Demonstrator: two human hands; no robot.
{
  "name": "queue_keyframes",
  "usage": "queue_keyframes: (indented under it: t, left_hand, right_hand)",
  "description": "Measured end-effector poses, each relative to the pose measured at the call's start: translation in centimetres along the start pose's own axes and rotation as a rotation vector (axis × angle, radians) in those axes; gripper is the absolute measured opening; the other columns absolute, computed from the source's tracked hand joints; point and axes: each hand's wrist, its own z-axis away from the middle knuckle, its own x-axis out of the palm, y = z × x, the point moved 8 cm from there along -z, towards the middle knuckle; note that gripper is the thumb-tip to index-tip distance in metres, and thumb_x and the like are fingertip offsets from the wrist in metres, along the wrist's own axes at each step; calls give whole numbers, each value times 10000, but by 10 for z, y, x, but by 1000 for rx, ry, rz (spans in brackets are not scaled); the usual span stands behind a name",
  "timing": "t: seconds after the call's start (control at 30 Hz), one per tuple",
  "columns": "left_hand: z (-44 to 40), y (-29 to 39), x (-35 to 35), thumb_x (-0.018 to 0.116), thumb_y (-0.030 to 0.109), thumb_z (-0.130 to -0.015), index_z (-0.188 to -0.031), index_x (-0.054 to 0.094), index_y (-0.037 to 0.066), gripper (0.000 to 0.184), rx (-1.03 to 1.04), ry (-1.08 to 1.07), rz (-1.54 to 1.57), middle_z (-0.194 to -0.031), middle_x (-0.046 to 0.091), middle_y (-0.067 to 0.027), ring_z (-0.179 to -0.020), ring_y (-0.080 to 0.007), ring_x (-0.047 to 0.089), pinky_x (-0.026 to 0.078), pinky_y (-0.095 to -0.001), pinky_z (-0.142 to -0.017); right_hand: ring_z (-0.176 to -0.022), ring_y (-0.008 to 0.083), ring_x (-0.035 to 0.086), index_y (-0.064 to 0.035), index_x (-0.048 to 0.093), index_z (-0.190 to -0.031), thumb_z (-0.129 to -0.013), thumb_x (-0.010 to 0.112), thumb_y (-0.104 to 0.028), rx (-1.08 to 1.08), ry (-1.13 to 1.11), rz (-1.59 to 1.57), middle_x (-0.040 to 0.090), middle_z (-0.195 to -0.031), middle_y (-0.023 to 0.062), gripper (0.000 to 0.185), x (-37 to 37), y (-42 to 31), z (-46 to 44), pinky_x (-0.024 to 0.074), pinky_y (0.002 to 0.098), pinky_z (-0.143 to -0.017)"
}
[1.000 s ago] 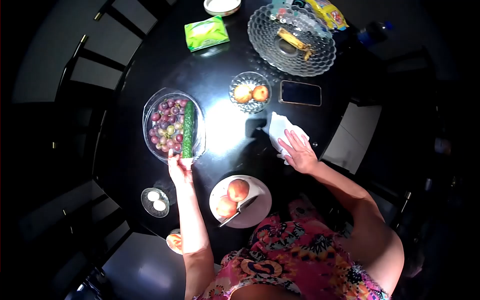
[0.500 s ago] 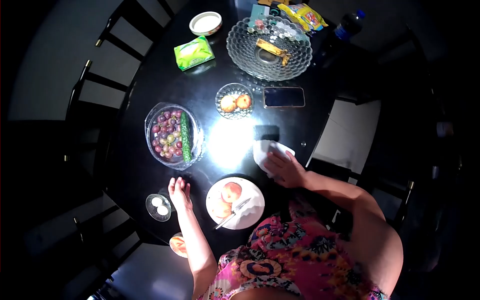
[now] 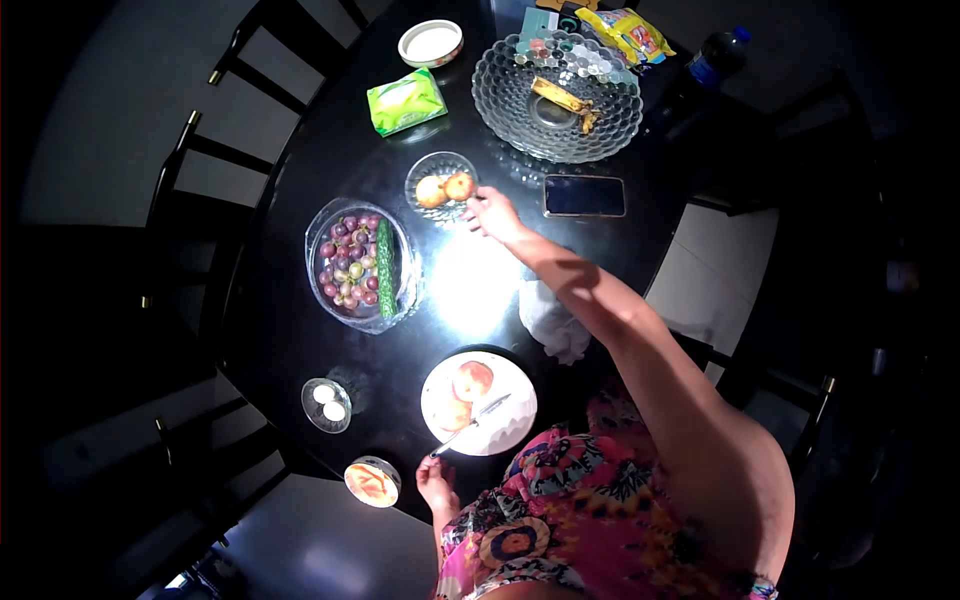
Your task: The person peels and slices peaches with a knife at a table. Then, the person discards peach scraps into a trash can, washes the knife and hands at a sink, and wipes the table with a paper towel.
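Note:
My right hand (image 3: 492, 214) is at the right rim of a small glass bowl (image 3: 420, 208), its fingers on the edge. Two round, browned pieces of food (image 3: 445, 188) are in that bowl. Near the front edge of the table, my left hand (image 3: 436, 485) is loosely curled with its fingers a little apart, just below the handle end of a knife (image 3: 470, 427). The knife lies across a white plate (image 3: 515, 425) with two peaches (image 3: 472, 381). A crumpled white cloth (image 3: 552, 322) lies under and beside my right forearm.
Left stands a clear bowl (image 3: 402, 300) of grapes and a cucumber; nearer are a dish of eggs (image 3: 328, 404) and a small bowl (image 3: 372, 482). Farther off are a phone (image 3: 585, 196), green packet (image 3: 406, 101), white bowl (image 3: 430, 43), large glass bowl (image 3: 500, 110) and bottle (image 3: 717, 58).
My right hand has left the cloth and reached forward to the small glass bowl, which has shifted left. My left hand has drawn back from beside the grape bowl to near the knife handle.

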Motion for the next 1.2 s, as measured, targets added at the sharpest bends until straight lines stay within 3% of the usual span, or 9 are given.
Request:
queue_keyframes:
  t: [0.17,0.3,0.43,0.47,0.57,0.73,0.83,0.93,1.2]
  left_hand:
    - [28,-32,32,483,20,-804,-1137,418,66,342,-229,-372,64,-1003,541,-110,-894,-233,557,476,-338,-742]
    - [39,-29,56,473,-24,-803,-1203,367,78,426,-223,-417,163,-949,571,-117,-821,-225,591,487,-338,-740]
    - [23,-16,69,526,-54,-771,-925,433,32,200,-66,-436,68,-750,601,-107,-597,-175,601,525,-285,-564]
    - [18,-15,71,527,-54,-770,-923,428,31,202,-36,-428,52,-730,600,-106,-584,-175,599,527,-289,-560]
    - [15,-7,86,546,-40,-755,-989,478,63,265,43,-455,6,-770,591,-59,-605,-155,591,520,-278,-562]
    - [-15,8,112,529,-42,-761,-1003,473,55,267,96,-504,24,-826,580,-76,-615,-166,586,522,-288,-566]
    - [-7,24,133,533,-28,-763,-1052,447,77,319,103,-506,-6,-872,572,-73,-642,-167,593,521,-273,-554]
    - [-7,20,136,536,34,-789,-1068,440,94,301,63,-473,-1,-891,571,-78,-673,-179,599,508,-259,-554]
    - [22,14,95,500,117,-840,-1111,446,98,277,-56,-438,-169,-940,578,-129,-731,-183,588,487,-273,-627]
  right_hand:
    - [-1051,315,430,-42,459,-1122,-662,591,-196,-832,-143,1064,465,-1117,163,502,-26,-10,184,373,447,-826]
    - [-1124,343,373,-57,467,-1146,-609,609,-236,-913,-164,1312,401,-1215,177,584,-48,8,214,332,477,-879]
    - [-1189,250,321,-75,443,-1192,-702,545,-285,-791,41,1281,384,-1267,123,543,-33,10,106,193,465,-970]
    - [-1046,260,442,-37,551,-1016,-697,508,-180,-938,125,1095,517,-1074,121,353,-31,-25,106,251,462,-945]
    - [-1024,258,455,-29,551,-1010,-686,504,-210,-1019,78,1244,501,-1090,112,373,-29,-20,116,277,435,-928]
    - [-1234,216,280,-76,411,-1200,-790,466,-306,-674,-259,1690,353,-1304,79,474,-156,63,150,159,386,-1027]
    - [-1275,175,207,-186,289,-1312,-839,417,-332,-416,-112,1522,255,-1372,34,511,-243,19,144,110,408,-1050]
    - [-1276,195,208,-193,266,-1324,-861,381,-299,-549,179,1513,229,-1385,24,488,-303,-7,82,175,432,-1016]
    - [-1302,219,104,-241,168,-1345,-881,288,-402,-204,480,1552,121,-1415,6,505,-334,-40,-33,105,439,-1034]
